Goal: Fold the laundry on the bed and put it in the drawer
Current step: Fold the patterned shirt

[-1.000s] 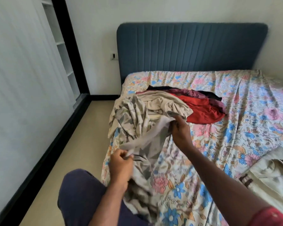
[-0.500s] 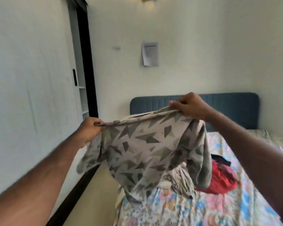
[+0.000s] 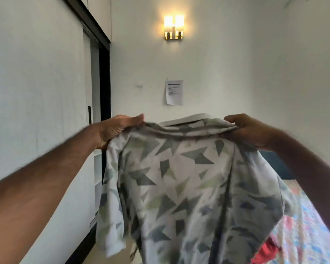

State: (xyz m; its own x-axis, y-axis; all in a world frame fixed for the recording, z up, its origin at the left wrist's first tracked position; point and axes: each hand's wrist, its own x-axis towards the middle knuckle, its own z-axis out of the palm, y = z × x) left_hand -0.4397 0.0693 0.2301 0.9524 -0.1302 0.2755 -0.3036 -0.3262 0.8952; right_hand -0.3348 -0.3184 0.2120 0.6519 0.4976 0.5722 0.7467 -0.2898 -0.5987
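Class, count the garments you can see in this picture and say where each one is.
2: a patterned shirt held up by the left hand and right hand; a red garment on the bed, lower right. Others may be hidden.

I see a pale grey shirt (image 3: 179,187) printed with dark grey and olive triangles, a floral bedsheet (image 3: 309,225) in pink and blue, a red garment (image 3: 265,250), and a teal headboard (image 3: 274,164).

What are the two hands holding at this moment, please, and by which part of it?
A patterned shirt, held up in the air: the left hand and right hand each grip its top edge at a shoulder, either side of the collar.
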